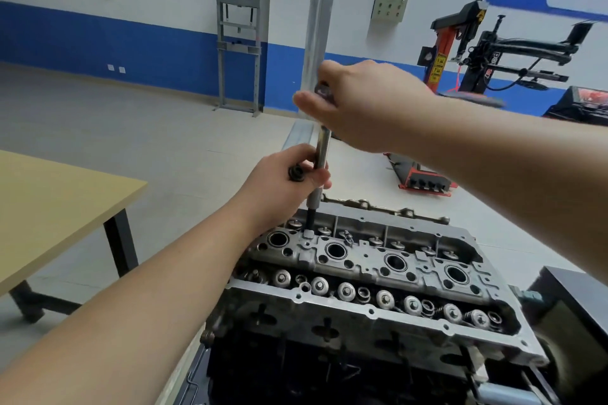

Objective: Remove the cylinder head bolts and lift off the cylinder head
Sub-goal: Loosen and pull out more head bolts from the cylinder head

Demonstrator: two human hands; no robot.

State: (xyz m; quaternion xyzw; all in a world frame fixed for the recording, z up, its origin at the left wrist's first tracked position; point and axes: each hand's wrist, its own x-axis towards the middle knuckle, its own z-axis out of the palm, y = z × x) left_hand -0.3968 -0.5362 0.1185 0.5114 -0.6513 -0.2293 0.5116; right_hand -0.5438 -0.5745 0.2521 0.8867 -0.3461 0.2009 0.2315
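Here both hands' fingers grip the extension bar (320, 154), its tip hidden inside the cylinder head (362, 266).

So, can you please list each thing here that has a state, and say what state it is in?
Cylinder head: still seated on the engine, valve gear uncovered.
Wrench: upright, its tip down in a bolt hole at the head's far left end.
Left hand: grips the wrench shaft, also holds a small black part.
Right hand: grips the wrench top.

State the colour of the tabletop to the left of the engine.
The tabletop is a light yellowish wood tone, on dark legs; the head view shows it.
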